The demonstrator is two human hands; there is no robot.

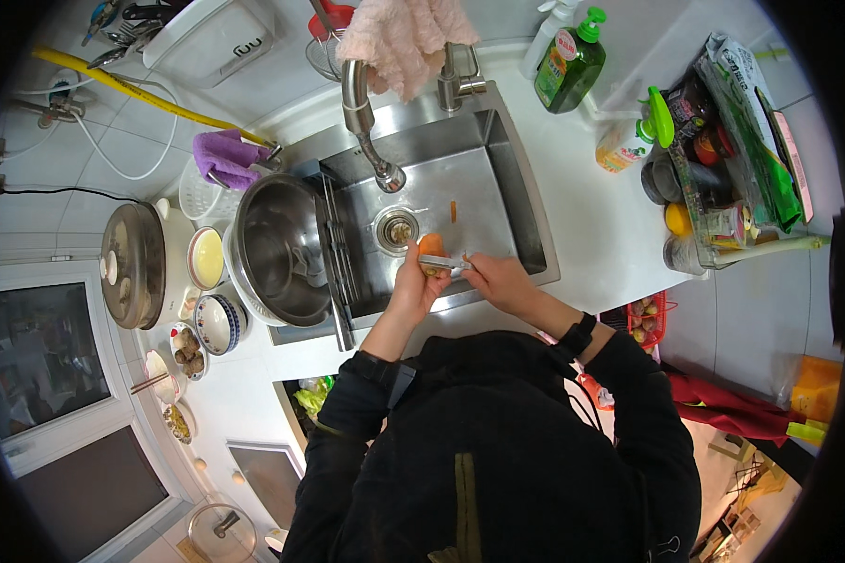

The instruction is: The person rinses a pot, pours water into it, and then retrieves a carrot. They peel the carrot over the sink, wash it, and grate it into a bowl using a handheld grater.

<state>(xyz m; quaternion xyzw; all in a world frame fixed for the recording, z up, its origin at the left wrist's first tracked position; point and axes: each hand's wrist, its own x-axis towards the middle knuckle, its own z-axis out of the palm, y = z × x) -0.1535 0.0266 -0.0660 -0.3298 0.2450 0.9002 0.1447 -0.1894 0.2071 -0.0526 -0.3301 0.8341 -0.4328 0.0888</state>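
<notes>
White counter (545, 155) is surrounding a steel sink (493, 202), which is lying at the person's twelve o'clock. The left hand (417, 283) is curling its fingers around a carrot (430, 245) at the drain's (389, 223) four o'clock; the right hand (499, 281) is gripping a metal peeler (447, 263) across it, both probably being held over the sink to contain mess. An orange strip (453, 212) is lying toward two o'clock. The carrot's exposed end is showing rounded and bright orange.
</notes>
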